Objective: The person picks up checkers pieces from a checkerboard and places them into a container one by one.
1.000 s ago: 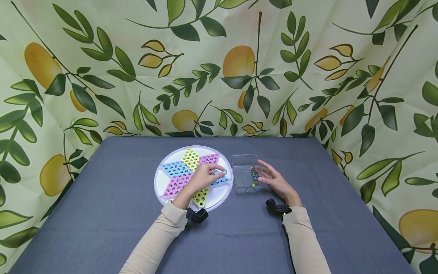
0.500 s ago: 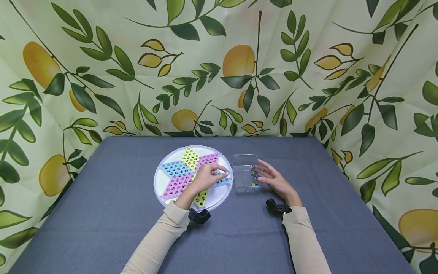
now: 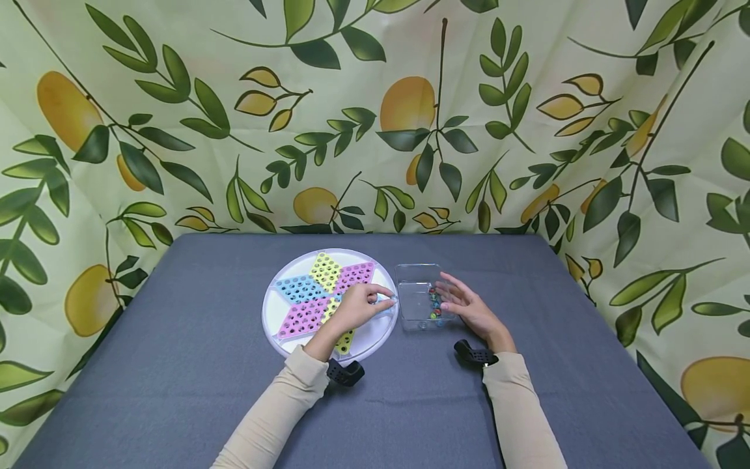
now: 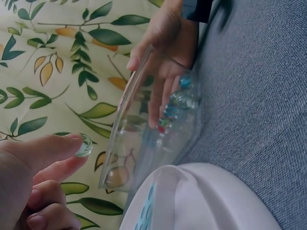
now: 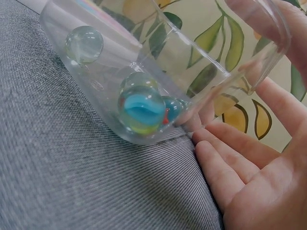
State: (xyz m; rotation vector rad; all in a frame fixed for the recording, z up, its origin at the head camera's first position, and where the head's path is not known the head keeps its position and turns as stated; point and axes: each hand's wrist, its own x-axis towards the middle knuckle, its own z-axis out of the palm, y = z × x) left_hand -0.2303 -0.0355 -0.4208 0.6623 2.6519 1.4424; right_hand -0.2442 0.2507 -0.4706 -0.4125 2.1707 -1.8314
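My left hand (image 3: 355, 307) hovers over the right rim of a round white Chinese checkers board (image 3: 275, 332). Between its thumb and index finger it pinches a clear glass marble (image 4: 85, 145) with a greenish tint; the other fingers are curled in. Just right of the board stands a clear plastic box (image 3: 415, 299). Against its right side rests my right hand (image 3: 473, 312), fingers fairly straight and thumb spread apart. Several glass marbles (image 5: 141, 109) lie bunched at that side of the box, one with a blue swirl, while a clear marble (image 5: 84, 44) sits apart.
The board carries a star of pink, yellow and blue perforated sections (image 3: 303, 317). A grey-blue cloth (image 3: 404, 410) covers the table. Behind it and at both sides hangs a curtain (image 3: 351, 150) printed with leaves and fruit. Each wrist wears a black camera band (image 3: 346, 372).
My left hand has shifted slightly right across the board toward the box, still pinching the marble. The right hand and the box have stayed in place.
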